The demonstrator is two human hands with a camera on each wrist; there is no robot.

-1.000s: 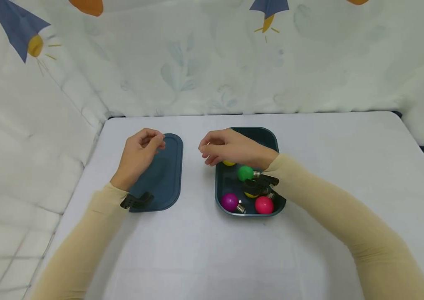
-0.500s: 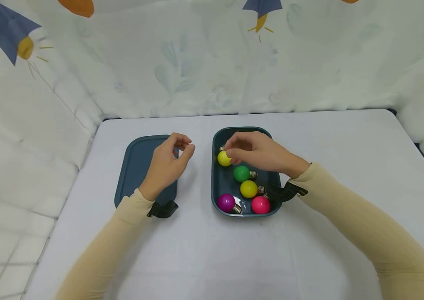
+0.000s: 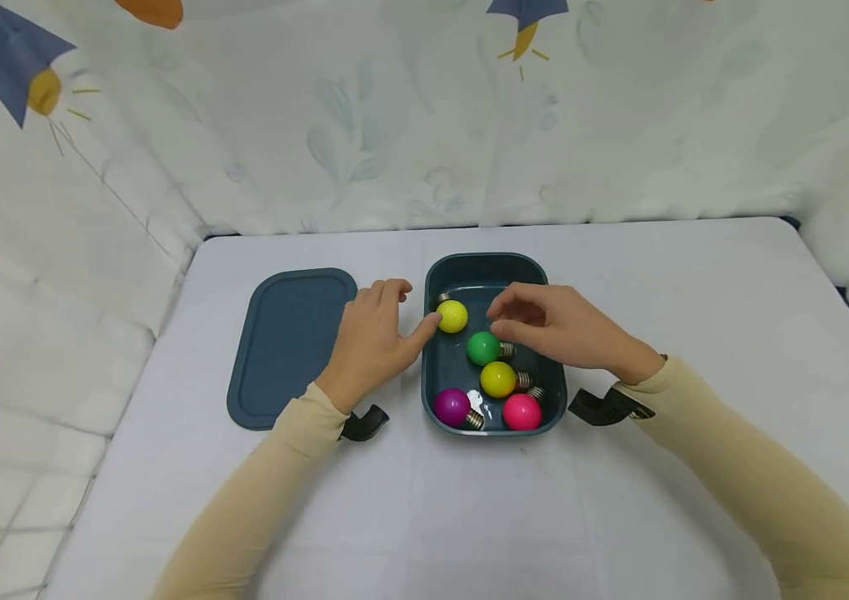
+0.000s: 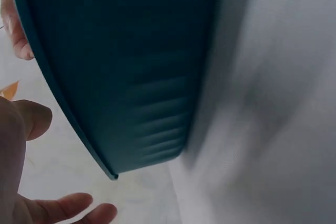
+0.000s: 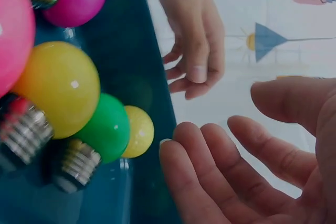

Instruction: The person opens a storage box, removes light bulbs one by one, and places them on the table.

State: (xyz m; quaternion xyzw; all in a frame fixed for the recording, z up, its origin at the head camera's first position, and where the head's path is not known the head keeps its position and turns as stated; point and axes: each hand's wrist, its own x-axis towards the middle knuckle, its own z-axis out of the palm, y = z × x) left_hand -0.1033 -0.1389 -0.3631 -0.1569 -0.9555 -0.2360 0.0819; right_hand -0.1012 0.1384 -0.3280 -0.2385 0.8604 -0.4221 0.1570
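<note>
A dark teal box (image 3: 487,271) holds several coloured light bulbs with screw bases. A yellow bulb (image 3: 452,317) lies by the left wall, a green bulb (image 3: 483,348) near the middle. Below it are a second yellow bulb (image 3: 497,379), a purple bulb (image 3: 451,407) and a pink bulb (image 3: 521,412). My left hand (image 3: 373,343) is just left of the box, fingers spread, thumb at the left rim beside the upper yellow bulb; contact is unclear. Over the box's right side hovers my right hand (image 3: 566,327), fingers loosely bent and holding nothing.
A flat dark teal lid (image 3: 285,342) lies on the white table (image 3: 431,508), left of the box. Patterned white fabric (image 3: 424,125) rises behind the table and along its sides.
My left hand has moved right from over the lid to the box's left rim, its fingers spreading. My right hand has shifted right and toward me, uncovering the bulbs.
</note>
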